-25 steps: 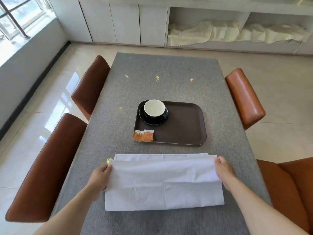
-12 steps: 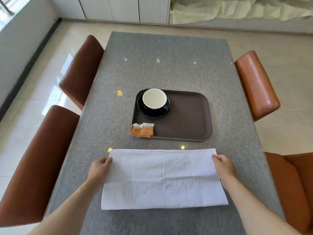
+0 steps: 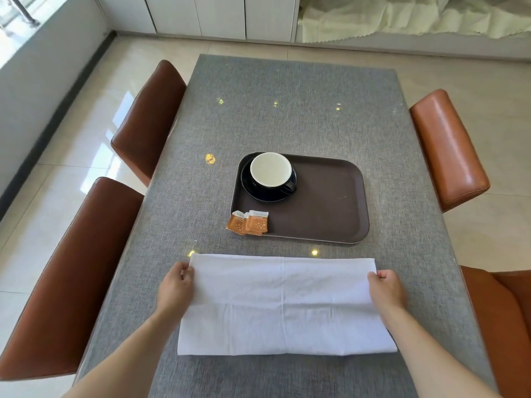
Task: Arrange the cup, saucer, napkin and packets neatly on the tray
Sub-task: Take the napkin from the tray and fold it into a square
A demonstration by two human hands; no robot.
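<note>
A white cloth napkin (image 3: 283, 304) lies folded in half on the grey table, close to me. My left hand (image 3: 175, 288) pinches its far left corner and my right hand (image 3: 386, 290) pinches its far right corner. Beyond it sits a dark brown tray (image 3: 330, 205). In the tray's far left corner a black cup with a white inside (image 3: 270, 169) stands on a black saucer (image 3: 253, 191). Two orange packets (image 3: 248, 222) lie overlapping at the tray's near left corner, one hanging over the rim onto the table.
The grey table (image 3: 287, 110) has brown leather chairs on both sides: two at the left (image 3: 71, 268), (image 3: 149, 119), one at the right (image 3: 448, 147), another at the near right (image 3: 505, 317). White cabinets and a pale cloth (image 3: 402, 15) line the far wall.
The napkin's upper layer was laid forward and flat, so its far edges line up. Both hands stay at the far corners. The camera tilted down and closer.
</note>
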